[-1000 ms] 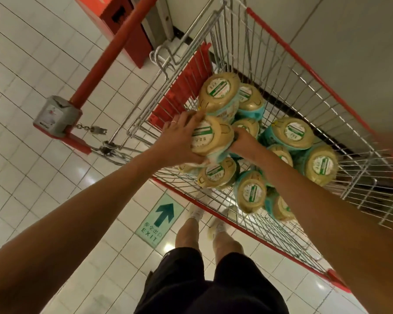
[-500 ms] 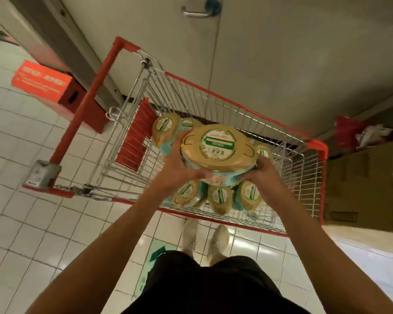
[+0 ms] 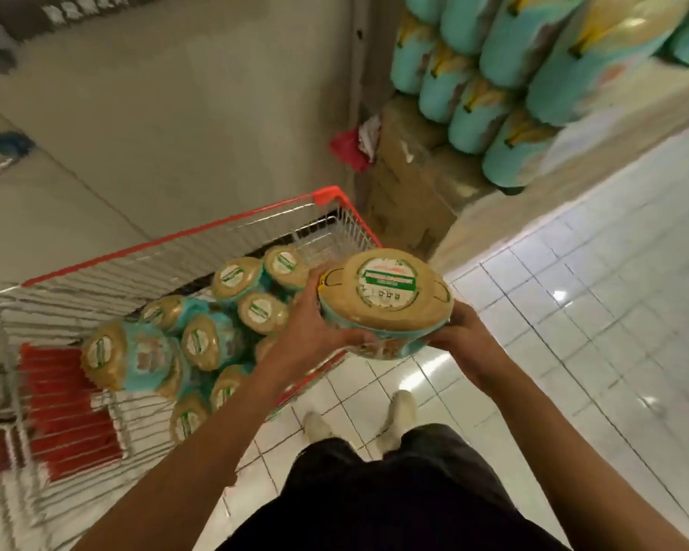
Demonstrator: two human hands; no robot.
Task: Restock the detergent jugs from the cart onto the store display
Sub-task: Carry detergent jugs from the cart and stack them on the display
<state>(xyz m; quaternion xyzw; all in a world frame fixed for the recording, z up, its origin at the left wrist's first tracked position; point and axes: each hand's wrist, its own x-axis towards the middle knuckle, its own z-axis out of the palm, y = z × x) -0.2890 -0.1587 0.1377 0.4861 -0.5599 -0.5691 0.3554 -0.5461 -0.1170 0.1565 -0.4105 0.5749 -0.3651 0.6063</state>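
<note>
Left hand [image 3: 309, 340]: I see it gripping the jug [image 3: 386, 302] by its left side.
Right hand [image 3: 464, 340]: cups the right side from below.
Arms: both stretched forward.
Jug: clamped between both hands, tan end facing me.
Cart [image 3: 168, 238]: left of the hands, more jugs [image 3: 199, 342] inside.
Display [image 3: 490, 97]: beyond the right hand, well apart.

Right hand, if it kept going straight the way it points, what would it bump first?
The jug it holds: the right hand grips its side, pointing up and left. Beyond the jug, that line seems to lead to the left hand and the cart, though depth is unclear.
</note>
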